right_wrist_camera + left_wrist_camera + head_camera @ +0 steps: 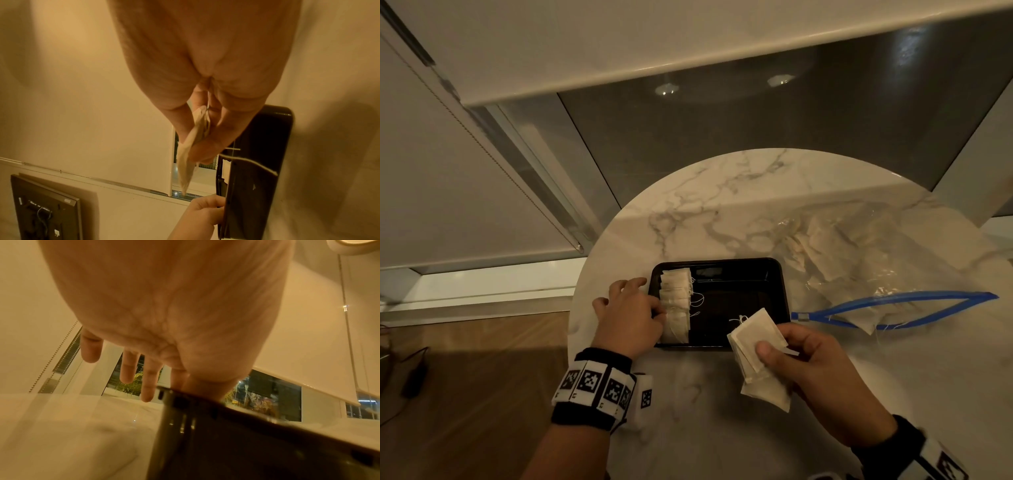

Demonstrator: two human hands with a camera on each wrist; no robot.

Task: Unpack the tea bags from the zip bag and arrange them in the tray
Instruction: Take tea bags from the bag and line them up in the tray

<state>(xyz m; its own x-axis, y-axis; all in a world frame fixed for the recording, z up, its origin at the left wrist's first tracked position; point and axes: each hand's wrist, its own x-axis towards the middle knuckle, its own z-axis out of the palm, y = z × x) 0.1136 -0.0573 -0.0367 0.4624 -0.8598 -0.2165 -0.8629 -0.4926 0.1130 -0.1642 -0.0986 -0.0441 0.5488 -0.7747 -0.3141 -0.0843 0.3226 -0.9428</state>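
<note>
Head view: the right hand (815, 373) pinches a small stack of tea bags (755, 356) over the near corner of the black tray (777, 284). The left hand (630, 318), fingers relaxed, steadies the row of tea bags (677, 301) along the tray's left side. Most of the tray is bare; more bags remain in the zip bag (866, 260) on the surface (722, 192).

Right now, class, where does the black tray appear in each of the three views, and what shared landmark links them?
Head: the black tray lies centre, on the marble table.
Left wrist: its dark wall fills the lower right.
Right wrist: seen edge-on at right.
Shared landmark: the left hand at the tray's side, thumb over the rim.
</note>
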